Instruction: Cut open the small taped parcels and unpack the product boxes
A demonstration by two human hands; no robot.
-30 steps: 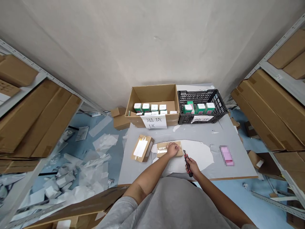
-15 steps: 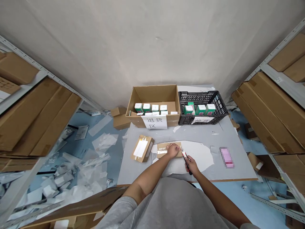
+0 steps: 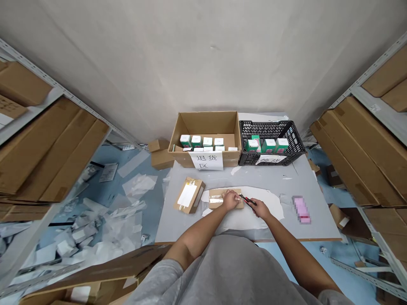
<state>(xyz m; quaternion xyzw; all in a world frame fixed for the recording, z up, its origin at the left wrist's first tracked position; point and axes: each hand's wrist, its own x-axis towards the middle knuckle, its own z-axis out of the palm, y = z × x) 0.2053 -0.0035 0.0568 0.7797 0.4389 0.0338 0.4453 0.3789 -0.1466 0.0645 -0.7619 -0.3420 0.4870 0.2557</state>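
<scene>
A small cardboard box (image 3: 216, 193) with clear tape and a printed strip lies on a white sheet (image 3: 270, 207) on the table. My left hand (image 3: 231, 200) rests on the right part of this box, its fingers closed at the edge. In my right hand (image 3: 260, 209) is a black-and-red utility knife (image 3: 247, 199), its tip pointing left, close to the left fingers at the box's right end. Whether the tip touches the box I cannot tell. Left of them lies a larger taped cardboard box (image 3: 190, 195) with a white label.
At the table's back stand an open carton (image 3: 181, 159) and a black plastic crate (image 3: 244, 159), both with green-and-white boxes inside. A pixelated pink item (image 3: 301, 209) lies on the right of the table (image 3: 321, 226). Shelves of cartons flank both sides; wrapping litters the left floor.
The utility knife has swung from pointing up and away to lying nearly sideways, tip to the left. My right hand has risen slightly. My left hand stays on the small box.
</scene>
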